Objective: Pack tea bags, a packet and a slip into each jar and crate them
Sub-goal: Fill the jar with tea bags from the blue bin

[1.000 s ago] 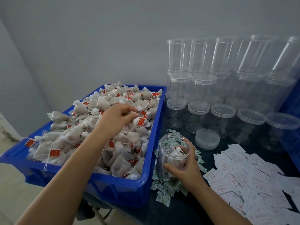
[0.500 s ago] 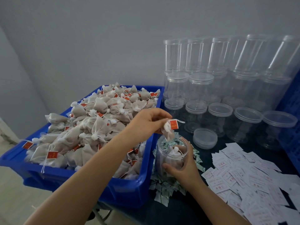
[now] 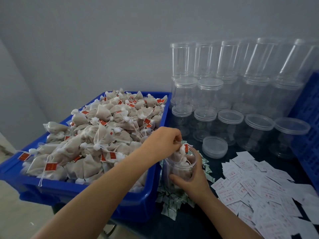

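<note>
The left hand (image 3: 162, 142) has come from the bin (image 3: 82, 192) and now pinches a tea bag (image 3: 181, 152) in the jar (image 3: 179, 168) mouth, lower centre; the right hand's (image 3: 193, 181) grip wraps the jar. Filling continues; packet and slip remain.

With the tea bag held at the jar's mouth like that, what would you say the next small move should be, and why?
Probably let go. The left hand pinches the tea bag by its top, the bag's body already inside the rim of the open jar, which the right hand steadies from the side. Opening the grip should drop it onto the bags already inside; the hand can then return to the blue bin.
</note>
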Demonstrator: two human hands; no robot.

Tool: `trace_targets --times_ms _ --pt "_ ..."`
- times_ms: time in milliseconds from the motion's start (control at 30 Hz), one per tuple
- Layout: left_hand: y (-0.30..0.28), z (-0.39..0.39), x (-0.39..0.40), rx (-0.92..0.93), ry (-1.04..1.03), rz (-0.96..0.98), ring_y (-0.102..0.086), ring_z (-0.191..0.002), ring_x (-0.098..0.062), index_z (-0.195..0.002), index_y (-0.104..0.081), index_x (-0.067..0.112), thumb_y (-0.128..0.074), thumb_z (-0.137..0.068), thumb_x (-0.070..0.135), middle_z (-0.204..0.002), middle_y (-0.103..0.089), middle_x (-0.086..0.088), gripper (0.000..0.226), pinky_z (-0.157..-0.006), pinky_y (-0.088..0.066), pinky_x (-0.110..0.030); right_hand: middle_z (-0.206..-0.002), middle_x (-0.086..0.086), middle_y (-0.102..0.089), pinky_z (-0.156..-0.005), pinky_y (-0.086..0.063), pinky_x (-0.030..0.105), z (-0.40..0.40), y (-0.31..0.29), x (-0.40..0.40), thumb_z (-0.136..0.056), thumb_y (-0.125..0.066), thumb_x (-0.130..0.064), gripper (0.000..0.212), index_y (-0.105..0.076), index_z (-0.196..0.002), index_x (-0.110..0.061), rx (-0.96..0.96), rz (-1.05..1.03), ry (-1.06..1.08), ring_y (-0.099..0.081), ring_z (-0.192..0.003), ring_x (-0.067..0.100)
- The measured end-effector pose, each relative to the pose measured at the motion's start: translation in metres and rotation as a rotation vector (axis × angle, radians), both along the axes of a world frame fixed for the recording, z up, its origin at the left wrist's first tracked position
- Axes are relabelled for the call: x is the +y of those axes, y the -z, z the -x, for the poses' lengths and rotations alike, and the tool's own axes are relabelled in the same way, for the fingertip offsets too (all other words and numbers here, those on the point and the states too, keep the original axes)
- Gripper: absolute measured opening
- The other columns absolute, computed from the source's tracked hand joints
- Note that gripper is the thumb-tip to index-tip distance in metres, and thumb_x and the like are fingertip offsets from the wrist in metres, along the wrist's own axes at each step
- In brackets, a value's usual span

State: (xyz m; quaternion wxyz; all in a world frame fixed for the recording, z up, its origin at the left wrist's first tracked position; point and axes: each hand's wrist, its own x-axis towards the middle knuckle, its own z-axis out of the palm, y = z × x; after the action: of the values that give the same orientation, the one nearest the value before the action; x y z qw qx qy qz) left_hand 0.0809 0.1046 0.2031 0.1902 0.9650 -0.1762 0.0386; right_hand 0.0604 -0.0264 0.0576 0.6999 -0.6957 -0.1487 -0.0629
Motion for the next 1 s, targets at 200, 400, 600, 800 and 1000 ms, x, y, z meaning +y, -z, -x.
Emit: trace_targets --times_ms 200,400,600,800,1000 --pt "-0.001 0.003 -0.009 -0.148 0.094 -0.227 -0.056 -0.09 -0.015 -0.089 -0.054 0.021 -0.055 -0.09 0.015 -0.099 -0.056 0.003 0.007 -0.075 -0.046 -0.027 -0.119 -0.019 -0.063 -0.081 -0.058 0.024 0.0 0.002 0.0 -0.058 -0.087 -0.033 0.095 -0.034 -0.129 -0.067 0.027 0.005 -0.004 -0.067 -0.11 0.01" --pt "0.0 0.007 -0.01 -0.191 0.146 -0.24 -0.057 -0.101 -0.015 -0.112 -0.062 0.021 -0.052 -0.093 0.015 -0.111 -0.06 0.002 0.021 -0.079 -0.045 -0.025 -0.128 -0.012 -0.061 -0.096 -0.056 0.042 0.0 0.006 -0.002 -0.055 -0.088 -0.04 0.106 -0.027 -0.14 -0.057 0.058 0.05 0.004 -0.065 -0.115 0.012" --pt "-0.005 0.019 -0.01 0.093 0.358 -0.289 -0.059 -0.097 -0.017 -0.111 -0.067 0.014 -0.04 -0.096 0.014 -0.11 -0.065 -0.002 0.031 -0.088 -0.047 -0.031 -0.125 -0.028 -0.058 -0.094 -0.055 0.029 -0.002 0.003 -0.002 -0.058 -0.088 -0.043 0.101 -0.027 -0.136 -0.062 0.019 0.059 0.009 -0.061 -0.118 0.003" --pt "-0.004 0.015 -0.014 0.308 0.374 -0.393 -0.049 -0.074 -0.019 -0.079 -0.054 0.013 -0.03 -0.101 0.027 -0.084 -0.058 -0.01 0.036 -0.073 -0.04 -0.034 -0.121 -0.018 -0.063 -0.078 -0.059 0.026 -0.005 0.005 -0.002 -0.062 -0.088 -0.035 0.098 -0.028 -0.133 -0.067 0.052 0.049 -0.025 -0.069 -0.108 0.012" --pt "0.004 0.021 -0.013 0.248 0.4 -0.462 -0.046 -0.067 -0.01 -0.116 -0.051 0.018 -0.043 -0.096 0.044 -0.075 -0.048 0.006 0.034 -0.067 -0.033 -0.03 -0.115 -0.019 -0.068 -0.072 -0.053 0.011 -0.007 0.006 -0.002 -0.053 -0.078 -0.044 0.085 -0.043 -0.131 -0.049 0.061 0.099 0.006 -0.066 -0.099 -0.006"
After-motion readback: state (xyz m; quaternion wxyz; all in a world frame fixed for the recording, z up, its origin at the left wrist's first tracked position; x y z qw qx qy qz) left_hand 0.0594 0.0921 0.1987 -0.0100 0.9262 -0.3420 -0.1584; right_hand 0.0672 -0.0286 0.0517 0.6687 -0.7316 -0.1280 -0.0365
